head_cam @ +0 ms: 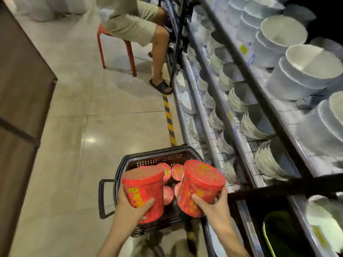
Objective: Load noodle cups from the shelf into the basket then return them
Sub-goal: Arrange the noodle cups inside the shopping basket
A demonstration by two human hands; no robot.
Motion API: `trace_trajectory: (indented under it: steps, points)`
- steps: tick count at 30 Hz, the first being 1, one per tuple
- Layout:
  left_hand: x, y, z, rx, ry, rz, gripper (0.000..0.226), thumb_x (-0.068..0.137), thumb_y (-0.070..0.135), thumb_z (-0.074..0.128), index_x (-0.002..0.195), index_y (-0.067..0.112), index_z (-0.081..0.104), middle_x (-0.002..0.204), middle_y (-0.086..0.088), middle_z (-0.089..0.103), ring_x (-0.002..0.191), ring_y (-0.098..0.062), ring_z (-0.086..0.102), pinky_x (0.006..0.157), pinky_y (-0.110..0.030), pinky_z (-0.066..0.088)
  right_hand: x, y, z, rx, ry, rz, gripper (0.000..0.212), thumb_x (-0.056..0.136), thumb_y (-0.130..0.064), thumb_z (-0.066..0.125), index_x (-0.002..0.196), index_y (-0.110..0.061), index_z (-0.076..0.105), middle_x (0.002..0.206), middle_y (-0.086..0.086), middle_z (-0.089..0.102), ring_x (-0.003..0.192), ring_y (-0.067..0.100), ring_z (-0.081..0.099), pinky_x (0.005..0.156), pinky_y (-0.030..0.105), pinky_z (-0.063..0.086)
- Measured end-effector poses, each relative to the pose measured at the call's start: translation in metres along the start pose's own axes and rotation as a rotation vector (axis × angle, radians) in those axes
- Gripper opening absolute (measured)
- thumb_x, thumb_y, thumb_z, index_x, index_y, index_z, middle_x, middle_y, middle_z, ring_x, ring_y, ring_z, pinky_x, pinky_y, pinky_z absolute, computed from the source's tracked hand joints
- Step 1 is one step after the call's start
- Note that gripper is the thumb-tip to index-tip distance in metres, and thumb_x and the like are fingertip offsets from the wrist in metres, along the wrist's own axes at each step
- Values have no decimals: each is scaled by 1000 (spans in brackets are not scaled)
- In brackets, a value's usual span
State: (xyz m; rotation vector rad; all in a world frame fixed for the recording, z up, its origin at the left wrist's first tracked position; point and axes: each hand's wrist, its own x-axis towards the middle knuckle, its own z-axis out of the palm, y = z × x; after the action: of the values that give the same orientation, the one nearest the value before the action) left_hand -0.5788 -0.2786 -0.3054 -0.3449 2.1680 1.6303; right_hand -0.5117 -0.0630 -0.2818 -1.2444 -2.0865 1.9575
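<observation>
Lower centre: left hand [136, 202] and right hand [207, 203], fingers clamped, are each holding a red noodle cup [143, 190] above the partly filled basket [148, 160]; whether loading or returning is under way is unclear.

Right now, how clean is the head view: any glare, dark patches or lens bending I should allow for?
Head view: wide-angle bending curves the shelf rails; a bright light reflection sits on the floor tiles; the top right corner falls to black; the white bowls look washed out; both red noodle cups, in the left hand and right hand, are sharp enough, label print unreadable.
</observation>
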Motion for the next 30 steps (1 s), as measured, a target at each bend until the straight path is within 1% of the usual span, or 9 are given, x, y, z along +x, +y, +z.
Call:
trace_trajectory:
  steps: [4,7,10,14,16,19,22,27,30]
  points:
    - [50,-13,21,42,-35,-63,120,46,45,88,144,24,22,120,1,53,106,-17,54,90,-28,41,61,13,20,-77,5,53,108,37,-41,85,132,-30,36,125,-2,56,111,14,58,99,39,47]
    - [85,-38,44,53,-58,-132,130,27,64,78,139,24,27,121,3,51,111,-15,52,93,-26,39,110,36,31,-155,19,79,99,52,-23,91,134,-24,35,127,1,55,111,16,56,97,34,45]
    - [119,-72,73,40,-3,-175,116,26,58,76,129,28,32,120,1,53,109,-15,52,95,-27,38,160,70,40,-240,39,109,98,62,-13,87,141,-17,29,127,2,52,108,11,49,92,24,35]
    - [168,-135,115,7,-3,-192,111,28,56,77,125,32,28,117,11,49,108,-8,49,92,-22,34,225,123,50,-309,-14,164,101,62,-21,87,143,-23,26,123,-4,48,109,14,49,91,28,36]
    - [186,-166,136,6,-6,-208,110,29,56,78,125,34,28,120,11,50,110,-7,50,89,-11,34,253,152,56,-330,-27,186,104,60,-28,87,143,-26,25,126,-5,48,113,15,49,95,30,37]
    - [211,-206,161,6,-34,-175,95,31,54,75,115,37,31,111,24,45,100,19,48,76,7,28,291,198,64,-405,-23,201,103,58,-34,87,141,-26,28,130,-2,50,118,18,51,102,36,40]
    - [229,-246,177,47,-88,-156,92,33,56,75,113,37,33,109,27,43,97,32,40,76,8,27,322,236,70,-456,-13,212,106,57,-36,87,143,-23,28,133,3,51,121,21,50,106,40,39]
    - [243,-305,186,191,-247,-131,104,40,72,77,127,27,41,122,15,54,108,16,46,89,3,25,356,283,77,-474,-17,201,106,60,-34,86,144,-22,23,128,-6,44,119,13,45,98,26,35]
    - [240,-319,186,166,-283,-110,100,46,72,76,131,34,39,125,21,53,115,12,47,91,-1,31,366,302,81,-481,-2,185,105,61,-27,86,144,-21,22,129,-4,42,114,7,41,93,21,33]
